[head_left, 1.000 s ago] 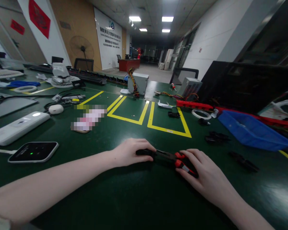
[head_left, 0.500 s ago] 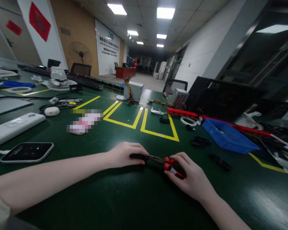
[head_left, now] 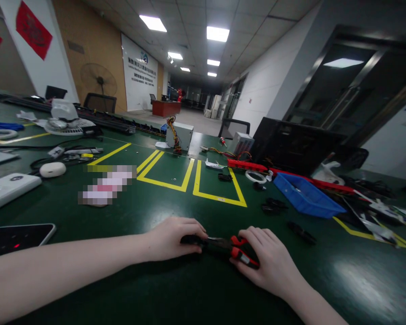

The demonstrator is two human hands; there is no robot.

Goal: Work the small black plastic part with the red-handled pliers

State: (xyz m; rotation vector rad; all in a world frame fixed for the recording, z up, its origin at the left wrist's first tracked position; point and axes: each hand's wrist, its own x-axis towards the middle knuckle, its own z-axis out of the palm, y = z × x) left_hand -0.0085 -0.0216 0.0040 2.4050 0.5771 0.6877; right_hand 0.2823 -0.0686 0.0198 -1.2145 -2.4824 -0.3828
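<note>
My right hand [head_left: 269,257] is wrapped round the red and black handles of a pair of needle-nose pliers [head_left: 238,248]. The handles are spread a little, and the jaws point left. In my left hand [head_left: 182,237] is a small black part [head_left: 189,239], pinched between thumb and fingers; its exact kind is hard to make out. The plier tips reach the right end of this black part, and whether they grip it cannot be told. Both hands are low over the green table [head_left: 176,293].
On the right stand a blue tray [head_left: 307,196] and several black pieces [head_left: 274,205]. A blurred-out pink item [head_left: 106,185], a white case [head_left: 53,169] and a black-screened device [head_left: 20,237] lie left. Behind are a power supply unit [head_left: 182,136] and yellow tape outlines [head_left: 162,183].
The view has turned right and slightly up, so the table things sit further left. Both hands keep their holds on the pliers and the black part, with little change between them.
</note>
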